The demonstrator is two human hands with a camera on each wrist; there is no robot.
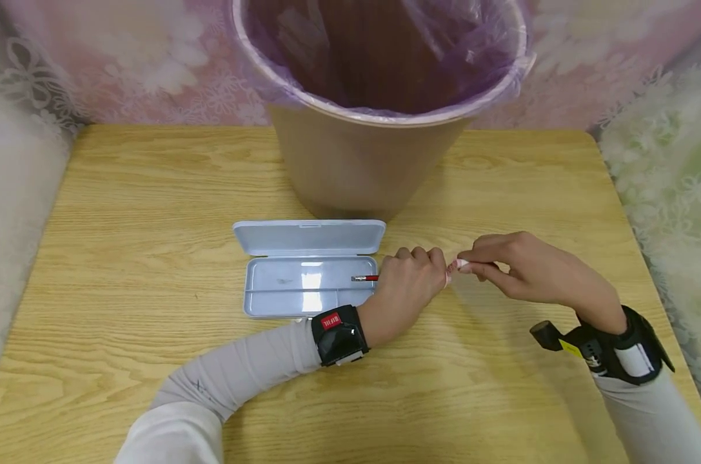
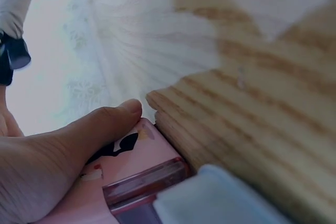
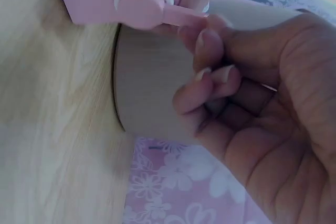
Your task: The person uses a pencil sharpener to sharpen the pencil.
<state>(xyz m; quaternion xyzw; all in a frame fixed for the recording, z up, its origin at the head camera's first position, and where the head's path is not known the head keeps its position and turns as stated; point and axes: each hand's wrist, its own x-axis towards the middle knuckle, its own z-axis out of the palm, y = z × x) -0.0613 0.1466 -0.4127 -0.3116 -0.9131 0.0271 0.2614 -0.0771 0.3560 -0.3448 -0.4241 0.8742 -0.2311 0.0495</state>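
My left hand (image 1: 408, 283) grips a pink hand-crank pencil sharpener (image 2: 147, 161), largely hidden under the fingers in the head view. A red pencil (image 1: 365, 278) with a silver end sticks out on its left side, over an opened light-blue pencil case (image 1: 280, 268). At the sharpener's other end, my right hand (image 1: 524, 267) pinches the handle of the crank (image 3: 140, 9) between thumb and fingertips. The right wrist view shows the remaining right fingers curled inward. In the left wrist view, the left thumb lies along the sharpener's printed top, near a see-through drawer (image 2: 147, 182).
Behind the case stands a tall beige bin (image 1: 367, 161), lined with a purple plastic bag (image 1: 472, 58). The case lid (image 1: 309, 238) is raised towards the bin. Everything rests on a wooden table (image 1: 153, 258) next to flowered cloth (image 1: 153, 58).
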